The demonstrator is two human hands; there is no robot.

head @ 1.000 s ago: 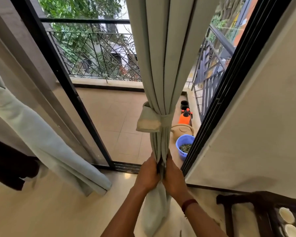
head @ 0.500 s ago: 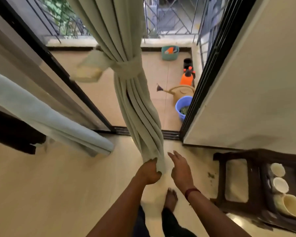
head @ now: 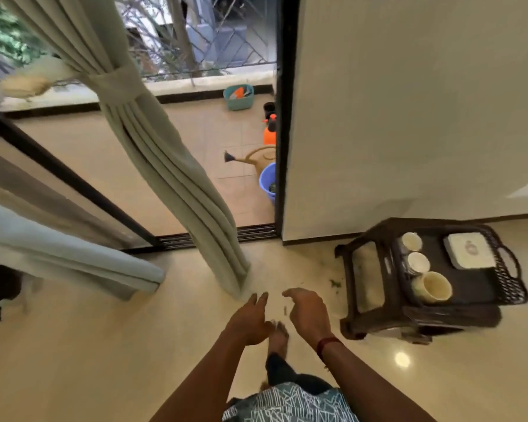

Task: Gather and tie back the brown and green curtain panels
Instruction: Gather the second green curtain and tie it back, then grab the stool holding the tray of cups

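A pale green curtain panel hangs gathered in the doorway, bound near the top by a matching tie-back band whose loose end sticks out to the left. Its hem ends just above the floor in front of me. My left hand hovers just below that hem with fingers spread, holding nothing. My right hand, with a red wrist band, is beside it, fingers curled apart and empty. A lighter blue-green panel slants along the left.
A dark stool carrying a basket tray of cups stands right of my hands by the white wall. On the balcony are a blue bucket, tan watering can, orange sprayer and teal basket. My foot is below my hands.
Both hands slid down the gathered green curtain to its hem and let go of it. The view tilted down and swung right.
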